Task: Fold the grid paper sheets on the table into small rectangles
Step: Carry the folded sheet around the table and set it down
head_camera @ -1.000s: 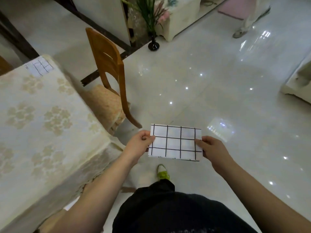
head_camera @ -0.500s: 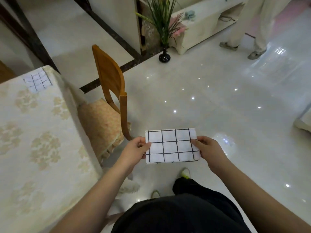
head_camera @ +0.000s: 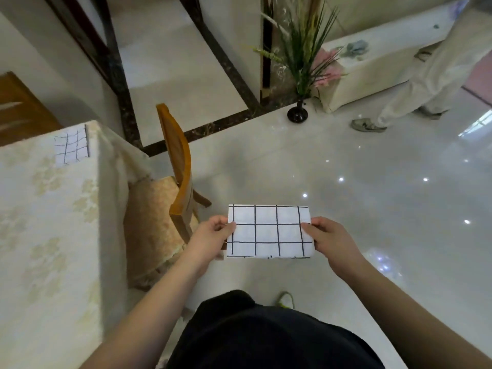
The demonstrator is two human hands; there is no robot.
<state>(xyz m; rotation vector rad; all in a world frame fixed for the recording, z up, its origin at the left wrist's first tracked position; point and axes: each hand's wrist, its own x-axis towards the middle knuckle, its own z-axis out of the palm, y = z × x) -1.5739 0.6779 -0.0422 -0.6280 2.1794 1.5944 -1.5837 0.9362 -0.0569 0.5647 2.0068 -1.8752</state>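
Folded grid paper [head_camera: 269, 231] held flat in the air over the floor [head_camera: 372, 195], right of the table [head_camera: 48, 222], left hand [head_camera: 210, 238] and right hand [head_camera: 330, 239] pinching opposite short edges, thumbs on top.

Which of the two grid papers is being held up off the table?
The larger grid paper, pinched at its ends by the left hand and right hand. The small grid paper lies on the table corner.

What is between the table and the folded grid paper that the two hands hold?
In the head view, a wooden chair with a cushioned seat stands between the table and the held folded grid paper.
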